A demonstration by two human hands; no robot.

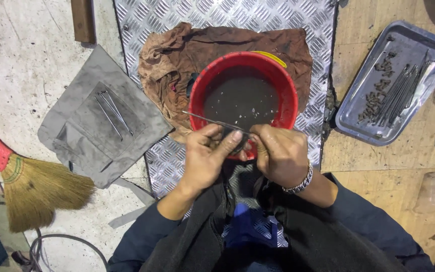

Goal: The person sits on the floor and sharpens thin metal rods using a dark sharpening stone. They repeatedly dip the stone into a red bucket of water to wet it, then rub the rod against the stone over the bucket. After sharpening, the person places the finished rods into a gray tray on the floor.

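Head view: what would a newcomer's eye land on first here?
The red bucket of dark liquid at centre, set on a brown rag over checkered metal plate. Just below its rim, the left hand and right hand together hold a thin metal rod over the liquid. At upper right a steel tray holds more rods and small dark parts; at left a straw broom lies on the floor.

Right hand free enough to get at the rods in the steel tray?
Probably not as things stand. The right hand is pinched with the left hand on a thin rod over the red bowl. Nothing blocks the way to the tray on its right, but it would have to let go first.
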